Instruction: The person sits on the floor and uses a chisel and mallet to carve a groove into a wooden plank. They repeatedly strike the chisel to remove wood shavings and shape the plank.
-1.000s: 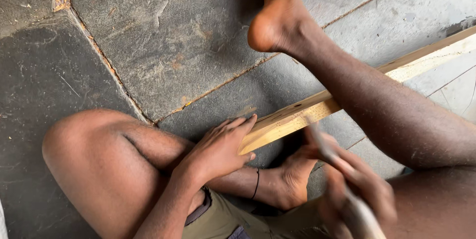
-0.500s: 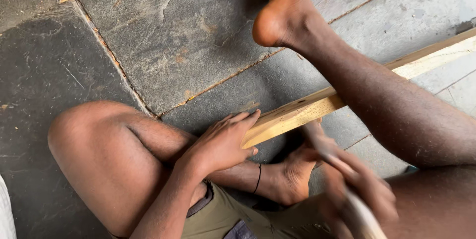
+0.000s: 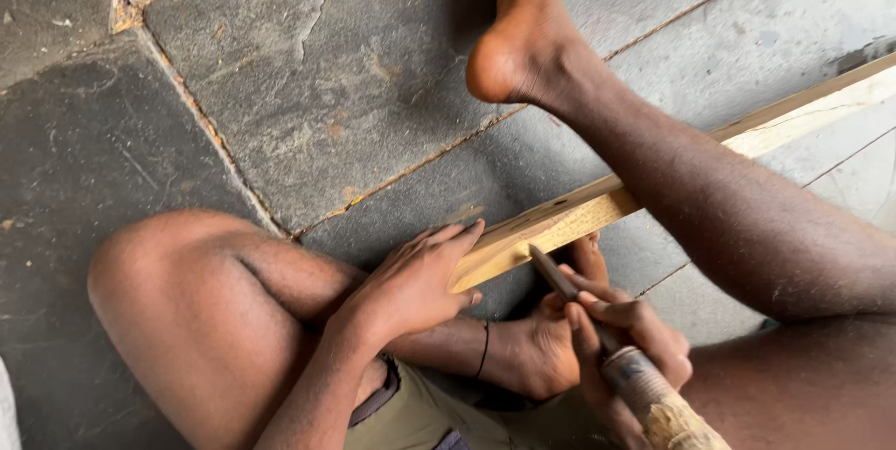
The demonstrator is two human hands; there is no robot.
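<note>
A long pale wooden batten (image 3: 569,221) lies slanted across the stone floor, passing under my outstretched right leg. My left hand (image 3: 415,282) presses flat on the batten's near end, fingers spread along it. My right hand (image 3: 625,338) grips a chisel (image 3: 607,343) with a worn wooden handle; its dark metal tip touches the batten's lower edge just right of my left hand. My left foot is tucked under the batten's end, partly hidden by both hands.
I sit on a floor of large grey stone slabs (image 3: 308,67) with cracked joints. My bent left knee (image 3: 168,291) fills the lower left. My right leg (image 3: 709,198) crosses over the batten, its foot raised at top centre.
My right hand has brought the chisel forward, so its tip now rests on the batten's edge. The left hand stays on the batten's end. The view has shifted slightly.
</note>
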